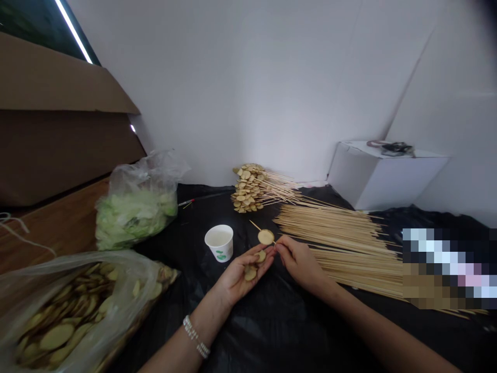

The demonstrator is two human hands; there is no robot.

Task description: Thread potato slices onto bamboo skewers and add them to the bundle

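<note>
My left hand (243, 274) lies palm up in the middle, holding a few pale round slices (250, 273). My right hand (298, 259) pinches a thin wooden stick just to its right. That stick runs through one round slice (266, 237), and its pointed end (254, 225) sticks out at the upper left. A white paper cup (219, 243) stands to the left of my hands. Beyond them, a pile of skewered slices (248, 189) lies by the wall. Bundles of bare sticks (334, 225) are spread on the right.
An open plastic bag of slices (58, 336) sits at the lower left. Behind it is a bag of light green vegetable pieces (132, 215). A white box (373, 173) stands at the back right. Black sheeting (272, 326) covers the work surface.
</note>
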